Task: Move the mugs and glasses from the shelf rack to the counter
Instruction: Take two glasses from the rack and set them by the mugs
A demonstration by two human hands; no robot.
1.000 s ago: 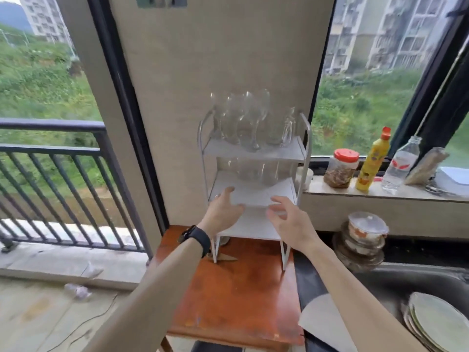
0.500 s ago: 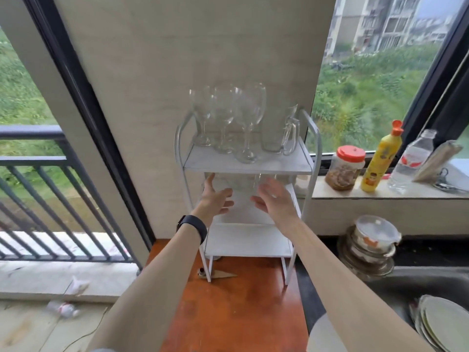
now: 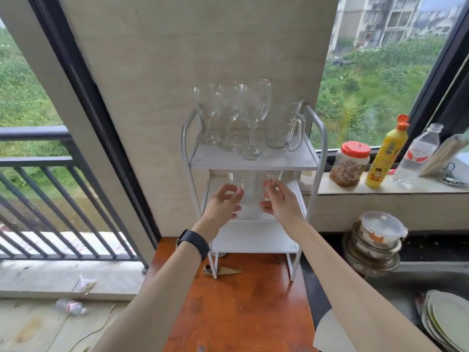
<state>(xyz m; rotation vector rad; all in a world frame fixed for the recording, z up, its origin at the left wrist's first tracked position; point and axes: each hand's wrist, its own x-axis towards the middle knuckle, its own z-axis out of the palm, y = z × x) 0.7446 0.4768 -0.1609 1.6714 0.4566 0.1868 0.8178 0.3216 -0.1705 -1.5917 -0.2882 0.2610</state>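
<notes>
Your left hand [image 3: 222,208] and right hand [image 3: 280,203], lately at the rack's [image 3: 253,165] lower shelf, now reach its middle shelf, fingers [image 3: 224,193] half-curled about the left glass [image 3: 236,182] and right glass [image 3: 272,177] there, grip not yet certain, so carrying both to the worktop [image 3: 228,313] under the rack looks next.

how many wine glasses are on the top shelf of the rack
3, all on the top shelf: left wine glass, middle wine glass, and front wine glass beside the glass mug. Clear glass overlaps, so another behind could be hidden.
</notes>
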